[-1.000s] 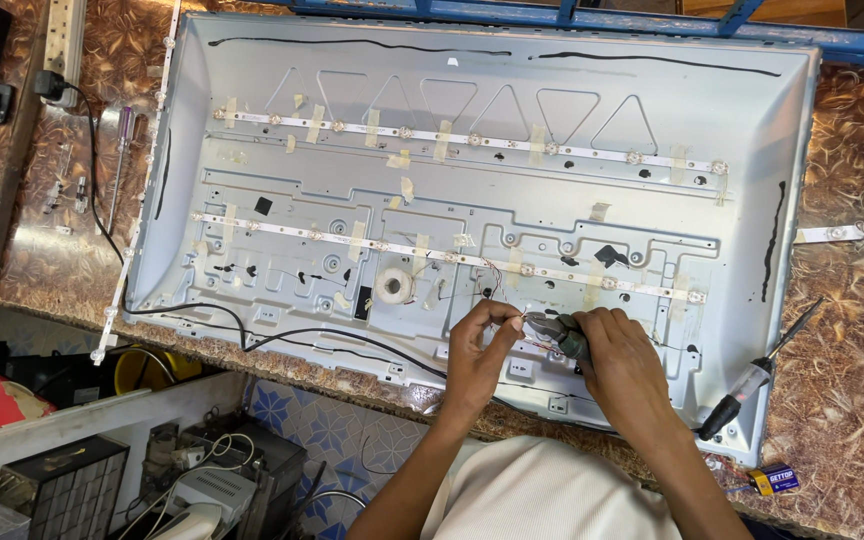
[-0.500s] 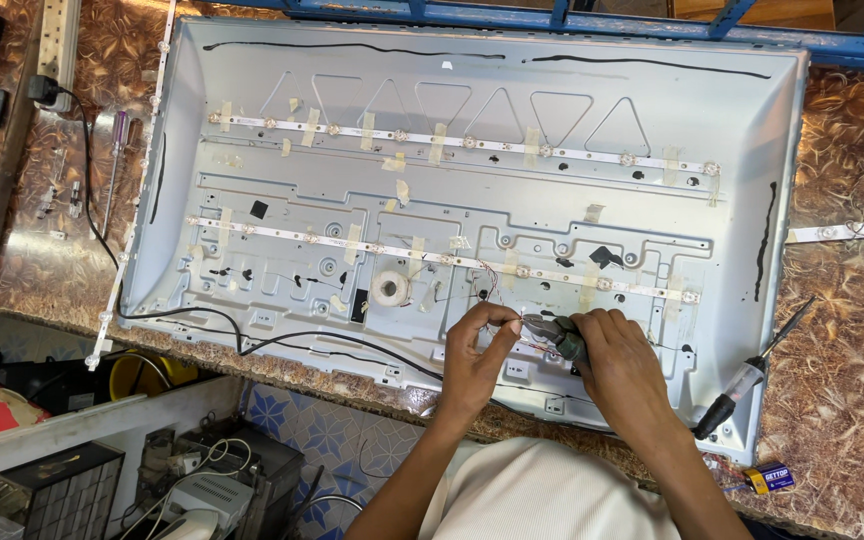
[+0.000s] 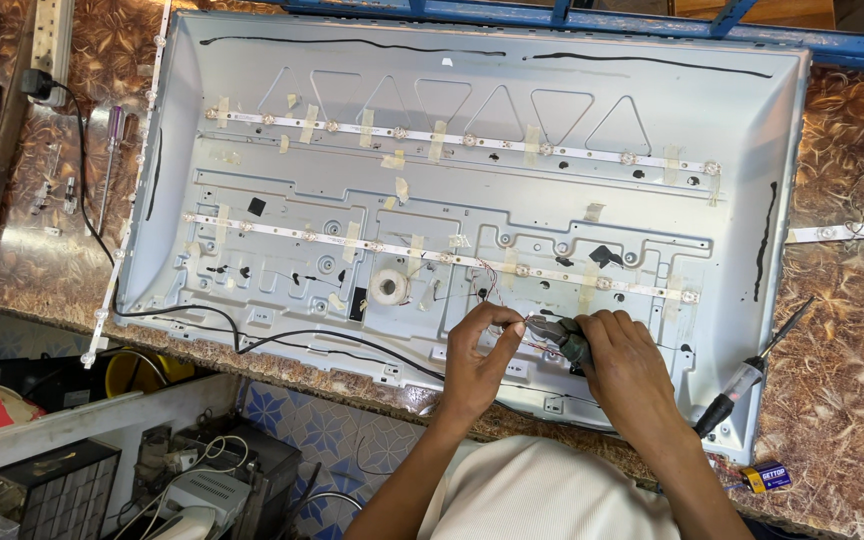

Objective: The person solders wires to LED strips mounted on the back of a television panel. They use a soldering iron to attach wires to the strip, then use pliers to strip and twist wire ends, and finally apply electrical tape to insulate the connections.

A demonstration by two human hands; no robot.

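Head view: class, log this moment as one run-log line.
left hand: pinching thin wires | right hand: holding pliers | under both: grey panel with light strips

Pale grey panel (image 3: 452, 150) with white strips (image 3: 432, 255) on a brown floral-patterned table (image 3: 852, 330).

A large panel (image 3: 472, 130) lies flat on the counter (image 3: 852, 400). Two light strips (image 3: 452, 138) run across it, one behind the other. A tape roll (image 3: 389, 288) sits on the panel, left of both hands. A soldering iron (image 3: 747, 378) rests on the panel's right edge, a screwdriver (image 3: 109, 160) left of the panel.
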